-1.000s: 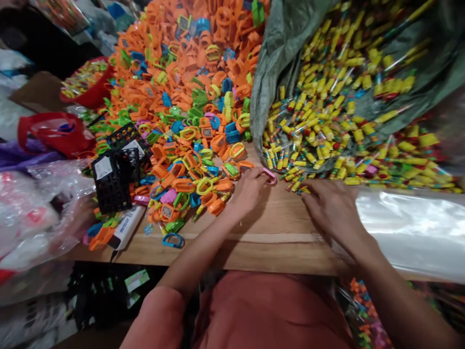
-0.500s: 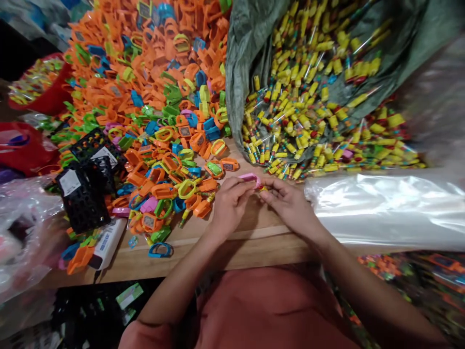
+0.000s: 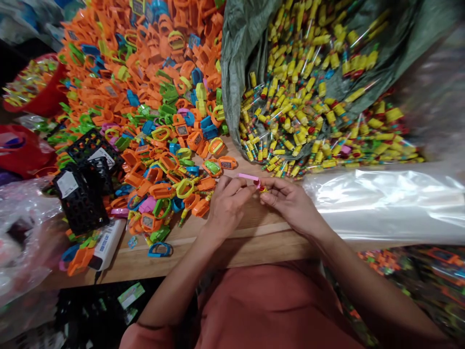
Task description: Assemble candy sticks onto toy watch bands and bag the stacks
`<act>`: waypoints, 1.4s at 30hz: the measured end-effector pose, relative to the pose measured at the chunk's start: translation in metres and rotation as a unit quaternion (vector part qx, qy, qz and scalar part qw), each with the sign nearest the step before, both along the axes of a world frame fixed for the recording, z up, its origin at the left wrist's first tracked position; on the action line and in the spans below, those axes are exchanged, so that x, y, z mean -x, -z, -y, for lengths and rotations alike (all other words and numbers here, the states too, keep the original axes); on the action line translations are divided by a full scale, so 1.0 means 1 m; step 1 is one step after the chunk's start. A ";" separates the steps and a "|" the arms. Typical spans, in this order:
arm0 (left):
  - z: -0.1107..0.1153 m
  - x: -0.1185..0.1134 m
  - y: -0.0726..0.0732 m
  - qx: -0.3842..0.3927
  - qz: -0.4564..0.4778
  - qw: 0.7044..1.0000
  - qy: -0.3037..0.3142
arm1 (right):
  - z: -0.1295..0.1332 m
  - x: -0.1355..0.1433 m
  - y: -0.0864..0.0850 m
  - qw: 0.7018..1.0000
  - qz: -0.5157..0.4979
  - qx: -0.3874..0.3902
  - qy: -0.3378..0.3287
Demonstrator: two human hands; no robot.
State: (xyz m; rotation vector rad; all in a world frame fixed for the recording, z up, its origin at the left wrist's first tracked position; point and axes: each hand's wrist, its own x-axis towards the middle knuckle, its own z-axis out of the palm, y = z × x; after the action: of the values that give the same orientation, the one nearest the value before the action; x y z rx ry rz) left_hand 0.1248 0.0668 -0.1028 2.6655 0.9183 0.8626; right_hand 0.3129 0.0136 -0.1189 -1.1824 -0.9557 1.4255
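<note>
My left hand point(image 3: 231, 201) is closed on a pink toy watch point(image 3: 249, 177), whose band curves up between my two hands over the table. My right hand point(image 3: 288, 201) pinches a small yellow-and-red tube point(image 3: 263, 188) against the end of the pink band. Fingers cover much of both pieces, so whether the tube is inside the band cannot be made out. Just beyond my left hand lie an orange toy watch point(image 3: 227, 162) and a green-and-orange one point(image 3: 212, 167).
A big heap of mostly orange toy watches point(image 3: 145, 72) fills the left and back. A green sack point(image 3: 236, 63) spills yellow tubes point(image 3: 290, 114) at the back right. Clear plastic bags point(image 3: 392, 203) lie at right. Black crates point(image 3: 82, 203) and a white power strip point(image 3: 109, 244) lie left.
My left fingers have shifted slightly along the pink watch, and its band stands tilted differently. Both hands stay together at nearly the same spot. The whole view has shifted a little.
</note>
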 end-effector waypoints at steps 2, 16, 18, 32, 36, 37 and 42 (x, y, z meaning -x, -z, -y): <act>-0.001 0.000 -0.002 -0.006 -0.019 1.000 0.005 | 0.000 0.000 0.001 1.000 -0.018 0.001 0.000; 0.005 -0.004 0.002 -0.034 -0.087 0.996 -0.003 | -0.001 -0.003 -0.001 0.997 0.067 0.007 -0.044; 0.008 -0.004 0.000 -0.027 -0.092 0.995 -0.006 | 0.000 -0.001 0.002 0.996 0.078 0.004 -0.052; 0.036 0.001 0.000 -0.048 -0.046 0.998 -0.007 | 0.004 0.014 0.008 0.994 0.075 0.001 -0.083; 0.025 0.026 -0.010 -0.005 -0.088 0.996 -0.016 | 0.004 0.013 0.005 0.986 0.116 -0.015 -0.120; 0.018 0.037 -0.017 0.010 -0.112 0.993 -0.037 | 0.002 0.008 0.003 0.981 0.149 -0.031 -0.122; -0.021 0.083 -0.049 -0.020 -0.155 0.949 -0.274 | -0.013 -0.038 0.007 0.887 0.420 -0.191 -0.021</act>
State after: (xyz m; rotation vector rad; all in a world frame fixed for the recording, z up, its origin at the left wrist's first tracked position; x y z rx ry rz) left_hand 0.0419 0.0874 -0.0540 2.6546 1.7901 0.5526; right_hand 0.3509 0.0265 -0.1258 -1.4882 -1.7669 0.6499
